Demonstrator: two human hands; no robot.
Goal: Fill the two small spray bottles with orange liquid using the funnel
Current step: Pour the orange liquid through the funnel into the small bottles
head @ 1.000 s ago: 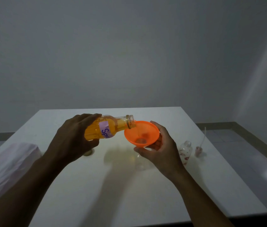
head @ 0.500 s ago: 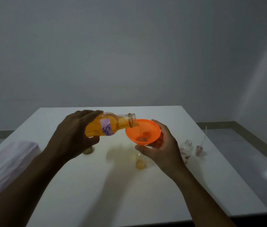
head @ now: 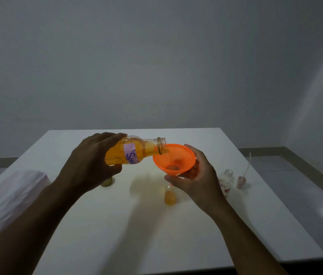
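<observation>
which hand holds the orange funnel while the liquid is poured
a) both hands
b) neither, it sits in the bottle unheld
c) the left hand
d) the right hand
d: the right hand cups the orange funnel from below over the small spray bottle, while the left hand tips the labelled bottle of orange liquid into it.

My white table (head: 156, 225) carries a small spray bottle (head: 170, 197) near its middle, orange liquid inside. To its right stands a clear spray bottle with red print (head: 226, 181), and just beside that a pinkish spray cap with its tube pointing up (head: 242, 180). Left of centre sits a small yellowish cap (head: 107, 182). A pale cloth (head: 7, 197) drapes over the left edge
</observation>
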